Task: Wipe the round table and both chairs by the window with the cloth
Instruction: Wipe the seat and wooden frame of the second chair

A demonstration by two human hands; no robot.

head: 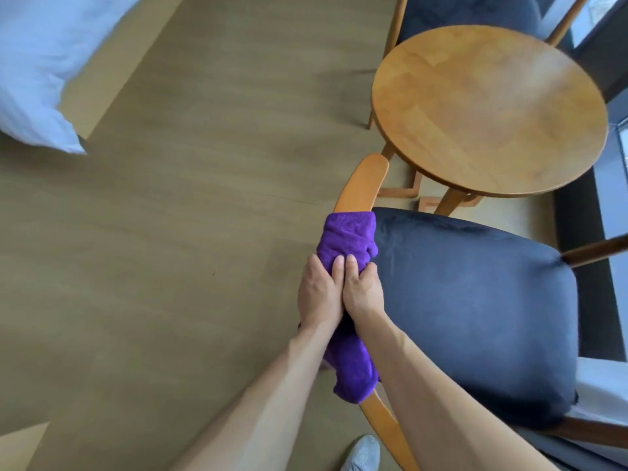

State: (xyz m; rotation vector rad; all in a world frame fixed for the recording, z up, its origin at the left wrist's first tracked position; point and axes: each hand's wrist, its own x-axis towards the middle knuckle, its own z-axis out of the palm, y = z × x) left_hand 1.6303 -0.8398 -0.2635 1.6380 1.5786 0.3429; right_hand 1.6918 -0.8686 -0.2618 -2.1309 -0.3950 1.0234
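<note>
Here, cloth (pixel 348 241): purple, wrapped over the near chair's wooden armrest (pixel 362 183).
Grip: left hand (pixel 317 294) and right hand (pixel 362 292) both clamped round it.
Advice: slide steadily along; keep it wrapped.
Tabletop (pixel 489 110): beyond, round.

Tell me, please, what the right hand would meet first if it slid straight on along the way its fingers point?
Probably only more purple cloth wrapped round the wooden armrest; the right hand would follow it toward the round table, though depth is unclear.

cloth (pixel 346 239) on near chair (pixel 475 307) armrest | round table (pixel 489 110) beyond | far chair (pixel 469 11) behind table
</note>
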